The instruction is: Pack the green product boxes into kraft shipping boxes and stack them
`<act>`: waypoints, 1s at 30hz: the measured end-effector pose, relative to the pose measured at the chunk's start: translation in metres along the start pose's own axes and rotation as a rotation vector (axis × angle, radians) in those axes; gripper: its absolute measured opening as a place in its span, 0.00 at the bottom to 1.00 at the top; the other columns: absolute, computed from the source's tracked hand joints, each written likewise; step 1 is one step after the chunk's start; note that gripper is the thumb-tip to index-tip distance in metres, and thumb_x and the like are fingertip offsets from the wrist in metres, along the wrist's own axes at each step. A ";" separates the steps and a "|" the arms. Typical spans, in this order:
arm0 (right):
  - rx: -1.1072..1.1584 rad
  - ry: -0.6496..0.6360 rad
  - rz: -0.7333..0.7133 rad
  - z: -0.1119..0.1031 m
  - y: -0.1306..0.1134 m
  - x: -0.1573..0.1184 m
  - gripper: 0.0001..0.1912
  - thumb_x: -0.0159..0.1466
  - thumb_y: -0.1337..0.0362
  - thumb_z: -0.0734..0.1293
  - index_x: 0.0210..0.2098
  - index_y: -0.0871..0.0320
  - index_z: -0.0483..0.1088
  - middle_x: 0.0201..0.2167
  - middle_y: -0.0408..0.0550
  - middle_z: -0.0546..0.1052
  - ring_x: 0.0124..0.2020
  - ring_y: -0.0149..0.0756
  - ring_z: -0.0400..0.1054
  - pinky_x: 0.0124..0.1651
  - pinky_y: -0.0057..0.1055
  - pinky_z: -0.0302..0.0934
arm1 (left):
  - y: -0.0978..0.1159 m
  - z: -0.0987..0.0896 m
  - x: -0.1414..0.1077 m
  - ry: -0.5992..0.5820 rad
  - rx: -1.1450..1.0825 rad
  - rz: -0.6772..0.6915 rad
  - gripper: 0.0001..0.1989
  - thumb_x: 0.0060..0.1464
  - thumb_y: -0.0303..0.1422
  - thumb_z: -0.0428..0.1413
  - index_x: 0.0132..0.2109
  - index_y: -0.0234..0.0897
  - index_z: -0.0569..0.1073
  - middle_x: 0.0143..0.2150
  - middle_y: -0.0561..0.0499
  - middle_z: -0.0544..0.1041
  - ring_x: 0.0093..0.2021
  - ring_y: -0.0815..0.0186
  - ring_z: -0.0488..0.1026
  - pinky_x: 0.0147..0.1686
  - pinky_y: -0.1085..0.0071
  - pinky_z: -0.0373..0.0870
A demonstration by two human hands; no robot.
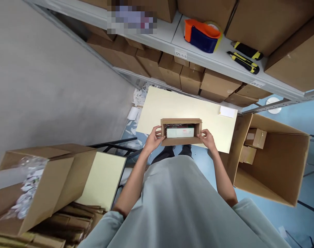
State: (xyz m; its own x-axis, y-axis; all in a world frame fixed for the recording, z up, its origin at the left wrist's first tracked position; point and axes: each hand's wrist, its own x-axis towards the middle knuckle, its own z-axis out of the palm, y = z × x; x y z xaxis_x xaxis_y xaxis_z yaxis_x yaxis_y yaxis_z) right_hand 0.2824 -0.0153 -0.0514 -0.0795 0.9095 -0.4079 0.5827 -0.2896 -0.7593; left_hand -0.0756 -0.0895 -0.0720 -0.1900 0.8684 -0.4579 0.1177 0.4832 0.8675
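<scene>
Between my two hands is a small open cardboard box [181, 141], at the near edge of a pale yellow table [169, 103]. Inside it lies a white and green packet [180, 132], with something dark and glossy behind it. My left hand [154, 138] grips the left end of the box, its thumb at the near corner. At the right end, my right hand [207, 138] pinches the wall by the near corner. A small white label pad or box [228, 112] rests at the table's far right corner.
Ahead is a shelf [172, 34] with cartons, an orange and blue tape dispenser [203, 36] and two yellow-black utility knives [246, 57]. To the right stands a large carton [275, 165] holding small boxes. At left, another carton [66, 172] contains plastic-wrapped items, above flattened cardboard [69, 220].
</scene>
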 end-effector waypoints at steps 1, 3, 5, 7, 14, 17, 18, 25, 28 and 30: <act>0.011 -0.026 -0.020 -0.003 0.001 -0.001 0.27 0.61 0.36 0.72 0.44 0.51 0.70 0.51 0.52 0.84 0.37 0.41 0.77 0.45 0.40 0.72 | -0.001 0.000 -0.009 0.012 -0.020 0.003 0.39 0.50 0.41 0.66 0.67 0.42 0.65 0.57 0.41 0.81 0.57 0.54 0.83 0.59 0.54 0.80; 0.030 -0.057 -0.057 -0.006 -0.001 -0.004 0.29 0.61 0.35 0.72 0.45 0.51 0.70 0.52 0.53 0.83 0.39 0.42 0.77 0.45 0.41 0.72 | -0.001 -0.003 -0.024 0.020 -0.055 0.003 0.39 0.51 0.41 0.67 0.68 0.42 0.65 0.59 0.40 0.81 0.59 0.53 0.83 0.61 0.53 0.80; 0.046 -0.060 -0.084 -0.005 -0.005 -0.010 0.29 0.61 0.35 0.72 0.46 0.52 0.70 0.53 0.55 0.83 0.40 0.43 0.77 0.46 0.41 0.72 | 0.001 -0.008 -0.036 0.018 -0.076 -0.003 0.39 0.51 0.41 0.67 0.68 0.42 0.65 0.60 0.40 0.81 0.59 0.53 0.82 0.61 0.52 0.79; 0.060 -0.050 -0.105 -0.002 -0.011 -0.018 0.29 0.61 0.35 0.73 0.45 0.52 0.70 0.52 0.56 0.82 0.40 0.42 0.76 0.46 0.40 0.71 | 0.002 -0.015 -0.046 0.020 -0.083 0.013 0.38 0.52 0.42 0.67 0.68 0.41 0.66 0.59 0.40 0.81 0.59 0.52 0.82 0.61 0.53 0.80; 0.074 -0.088 -0.222 0.040 -0.046 -0.047 0.31 0.61 0.34 0.74 0.45 0.54 0.70 0.50 0.53 0.81 0.35 0.36 0.72 0.43 0.36 0.70 | -0.025 -0.064 -0.091 0.097 -0.222 0.098 0.40 0.49 0.44 0.71 0.66 0.41 0.68 0.56 0.40 0.82 0.63 0.49 0.80 0.59 0.52 0.81; 0.053 -0.172 -0.316 0.086 -0.073 -0.060 0.30 0.60 0.35 0.75 0.43 0.54 0.70 0.48 0.54 0.81 0.41 0.40 0.76 0.43 0.36 0.70 | -0.061 -0.103 -0.131 0.193 -0.340 0.080 0.43 0.45 0.46 0.73 0.66 0.41 0.68 0.54 0.42 0.82 0.57 0.50 0.83 0.57 0.52 0.82; 0.043 -0.216 -0.347 0.107 -0.083 -0.064 0.30 0.60 0.35 0.75 0.43 0.54 0.71 0.48 0.54 0.81 0.42 0.42 0.77 0.43 0.36 0.70 | -0.076 -0.118 -0.147 0.240 -0.378 0.070 0.44 0.44 0.46 0.73 0.66 0.41 0.68 0.53 0.43 0.82 0.55 0.51 0.83 0.56 0.53 0.82; -0.045 -0.580 -0.458 0.298 -0.137 -0.106 0.28 0.58 0.38 0.77 0.42 0.52 0.70 0.42 0.51 0.82 0.39 0.43 0.79 0.42 0.38 0.71 | -0.209 -0.214 -0.277 0.631 -0.597 -0.011 0.44 0.38 0.44 0.74 0.63 0.41 0.71 0.47 0.45 0.85 0.53 0.51 0.84 0.50 0.58 0.83; -0.061 -0.723 -0.451 0.380 -0.154 -0.126 0.31 0.54 0.36 0.78 0.40 0.51 0.68 0.38 0.48 0.82 0.38 0.44 0.78 0.41 0.38 0.72 | -0.254 -0.238 -0.320 0.806 -0.687 -0.085 0.44 0.39 0.41 0.73 0.64 0.40 0.71 0.46 0.45 0.85 0.48 0.53 0.85 0.46 0.60 0.82; -0.081 -0.809 -0.448 0.425 -0.168 -0.136 0.32 0.52 0.34 0.78 0.39 0.50 0.66 0.36 0.46 0.81 0.38 0.43 0.78 0.41 0.36 0.72 | -0.276 -0.249 -0.338 0.917 -0.726 -0.141 0.43 0.41 0.40 0.72 0.65 0.40 0.71 0.45 0.46 0.85 0.49 0.53 0.85 0.46 0.61 0.82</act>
State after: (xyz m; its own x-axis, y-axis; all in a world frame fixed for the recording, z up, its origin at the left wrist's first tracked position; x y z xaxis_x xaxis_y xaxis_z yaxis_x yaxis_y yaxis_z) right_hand -0.1483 -0.2175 -0.0841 -0.8332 0.4380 -0.3377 0.4135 0.0879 -0.9062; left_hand -0.2865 -0.5440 -0.1083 -0.8217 0.2647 -0.5047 -0.4867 0.1348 0.8631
